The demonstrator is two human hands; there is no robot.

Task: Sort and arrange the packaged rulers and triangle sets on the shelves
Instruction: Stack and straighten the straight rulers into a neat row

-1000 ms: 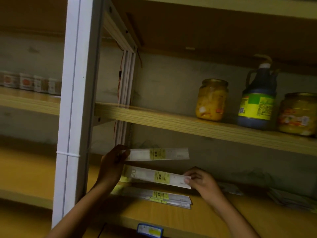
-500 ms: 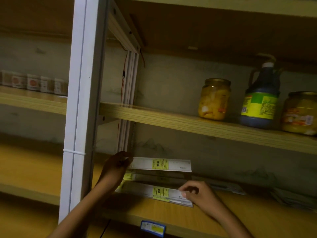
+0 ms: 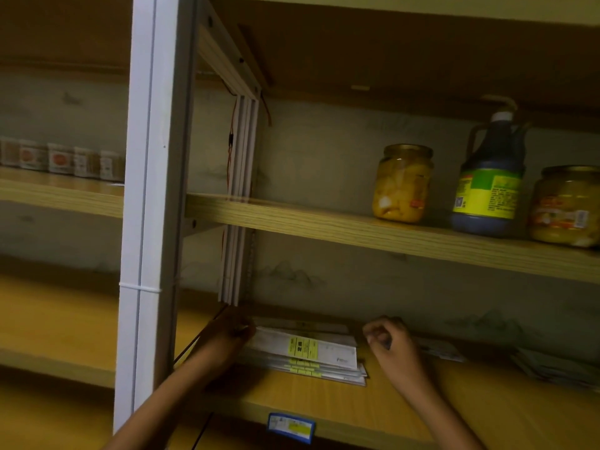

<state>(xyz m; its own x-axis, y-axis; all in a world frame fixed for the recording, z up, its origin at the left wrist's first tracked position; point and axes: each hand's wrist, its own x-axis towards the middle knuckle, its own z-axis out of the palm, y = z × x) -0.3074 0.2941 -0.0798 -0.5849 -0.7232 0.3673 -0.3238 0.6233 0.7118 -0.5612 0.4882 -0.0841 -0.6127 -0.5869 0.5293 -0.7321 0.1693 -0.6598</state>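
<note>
Dim, yellowish light; wood-grain shelf boards (image 3: 324,224) on a white metal upright (image 3: 143,222), rear post (image 3: 242,196) with a thin red wire (image 3: 231,138) running down it. Back wall (image 3: 318,151) is grey and smudged. Upper board holds two jars (image 3: 402,183) and a dark bottle (image 3: 490,177); left bay has a row of small boxes (image 3: 61,157); blue price tag (image 3: 290,427) on the lower board's front edge.

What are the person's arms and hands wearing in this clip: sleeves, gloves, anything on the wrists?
Nothing shows: the left hand and right hand are bare, with no gloves, rings or watch visible. Both forearms are bare right down to the frame's bottom edge, so no sleeves show.
</note>
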